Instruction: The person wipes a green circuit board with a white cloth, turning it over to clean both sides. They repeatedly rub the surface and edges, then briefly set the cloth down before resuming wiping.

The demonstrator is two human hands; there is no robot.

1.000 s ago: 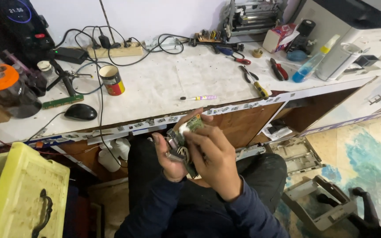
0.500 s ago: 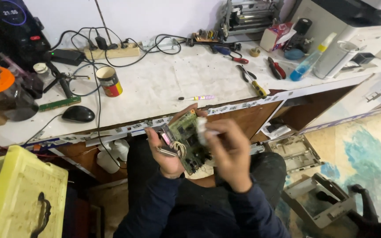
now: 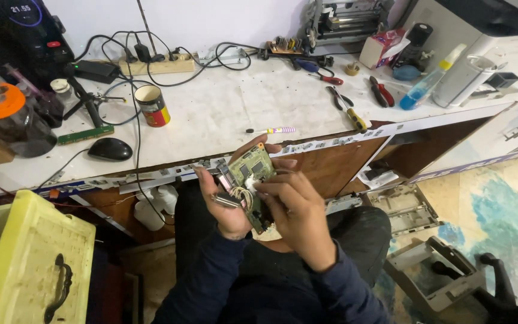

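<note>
A green circuit board (image 3: pixel 251 170) with small wires and a white connector is held over my lap, just below the workbench edge. My left hand (image 3: pixel 223 207) grips the board from the left and underneath, with a thin metal tool lying across its fingers. My right hand (image 3: pixel 295 207) rests on the board's lower right side, its fingers pinching at the white connector near the wires. Whether that hand holds anything else is hidden by its fingers.
The white workbench (image 3: pixel 229 114) carries a tin can (image 3: pixel 152 105), a black mouse (image 3: pixel 110 149), a small pen-like screwdriver (image 3: pixel 272 130), pliers and screwdrivers (image 3: pixel 355 102), a blue spray bottle (image 3: pixel 430 84) and a power strip with cables. A yellow case (image 3: pixel 31 264) stands left; grey plastic housings (image 3: pixel 433 270) lie on the floor right.
My right hand came off the board, lifted beside it, then came down onto its lower right side. The board is now tilted more face-up. The left hand kept its grip.
</note>
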